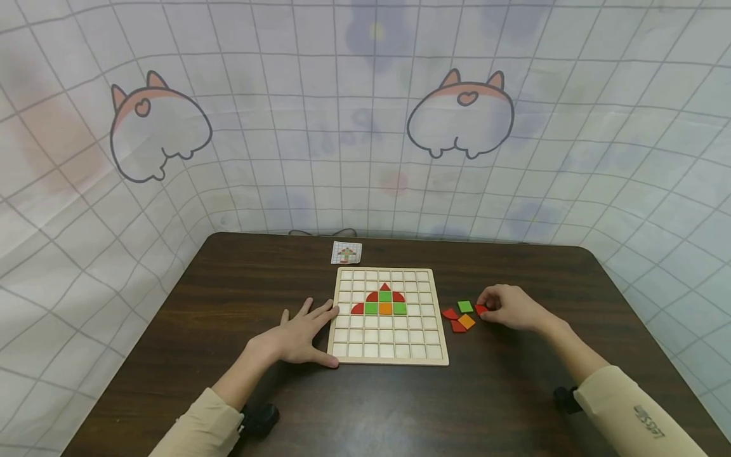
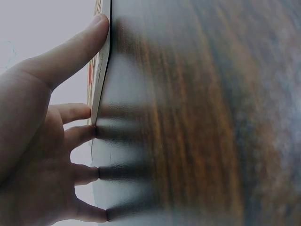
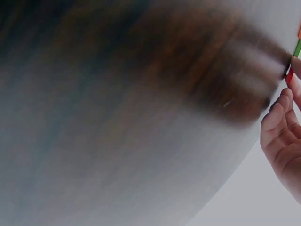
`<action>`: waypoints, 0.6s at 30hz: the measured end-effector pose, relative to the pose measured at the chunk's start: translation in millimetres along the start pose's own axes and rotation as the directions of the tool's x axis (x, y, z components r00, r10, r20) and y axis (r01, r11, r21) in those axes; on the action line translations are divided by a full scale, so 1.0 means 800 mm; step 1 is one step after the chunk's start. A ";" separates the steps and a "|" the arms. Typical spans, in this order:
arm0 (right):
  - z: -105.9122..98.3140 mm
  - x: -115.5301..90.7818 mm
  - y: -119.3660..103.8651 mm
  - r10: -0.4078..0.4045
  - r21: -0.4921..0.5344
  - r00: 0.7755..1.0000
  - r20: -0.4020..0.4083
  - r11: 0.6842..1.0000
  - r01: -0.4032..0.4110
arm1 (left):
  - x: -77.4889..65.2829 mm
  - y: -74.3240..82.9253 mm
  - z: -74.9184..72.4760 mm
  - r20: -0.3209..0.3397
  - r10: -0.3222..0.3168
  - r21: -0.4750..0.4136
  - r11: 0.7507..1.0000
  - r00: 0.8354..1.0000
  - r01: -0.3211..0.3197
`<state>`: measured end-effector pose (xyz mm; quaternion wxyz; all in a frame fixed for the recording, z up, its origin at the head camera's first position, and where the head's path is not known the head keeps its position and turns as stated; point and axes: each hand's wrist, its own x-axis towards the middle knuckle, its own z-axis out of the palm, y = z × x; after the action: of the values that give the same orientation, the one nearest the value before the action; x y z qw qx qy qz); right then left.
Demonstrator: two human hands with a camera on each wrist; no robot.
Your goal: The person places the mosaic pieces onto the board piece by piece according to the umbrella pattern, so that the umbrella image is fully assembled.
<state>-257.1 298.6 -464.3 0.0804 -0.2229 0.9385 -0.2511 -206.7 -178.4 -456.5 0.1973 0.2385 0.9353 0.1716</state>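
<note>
A pale wooden grid board (image 1: 371,351) lies on the table, with red, green and orange tiles forming a stepped shape in its upper half. My left hand (image 1: 298,336) is spread at the board's left side. Its thumb (image 2: 94,35) touches the board's edge in the left wrist view. Right of the board, my right hand (image 1: 509,308) pinches a red tile (image 1: 481,310) between thumb and finger, at table level. Beside it lie a green square tile (image 1: 465,306), an orange square tile (image 1: 466,321) and red tiles (image 1: 450,314). The held tile's shape is partly hidden.
A small printed card (image 1: 346,252) with a coloured grid pattern lies behind the board. The dark wooden table (image 1: 245,273) meets a grid-patterned cloth (image 1: 308,178) at the back. A thin black cable (image 1: 322,233) runs along the far edge.
</note>
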 end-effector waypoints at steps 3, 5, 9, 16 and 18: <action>0.000 0.002 -0.001 0.007 0.001 1.000 -0.019 1.000 -0.007 | -0.001 0.000 0.000 0.006 0.002 -0.002 1.000 1.000 -0.002; -0.001 0.003 -0.003 0.009 0.008 1.000 -0.030 1.000 -0.008 | -0.002 0.000 -0.001 0.005 0.007 -0.007 1.000 1.000 -0.007; -0.003 0.006 -0.010 0.011 0.021 0.999 -0.045 1.000 -0.010 | -0.002 0.001 -0.002 0.005 0.006 -0.013 1.000 1.000 -0.006; -0.004 0.015 -0.028 -0.001 0.052 1.000 -0.026 0.999 0.002 | -0.002 0.001 -0.002 0.001 0.000 -0.018 1.000 1.000 0.000; -0.002 0.018 -0.032 -0.013 0.063 1.000 -0.022 0.998 0.014 | -0.001 0.001 -0.002 0.000 -0.004 -0.014 1.000 1.000 0.004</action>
<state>-260.6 272.4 -450.6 0.0755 -0.2238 0.9294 -0.2836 -206.2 -178.3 -454.4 0.1990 0.2352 0.9346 0.1776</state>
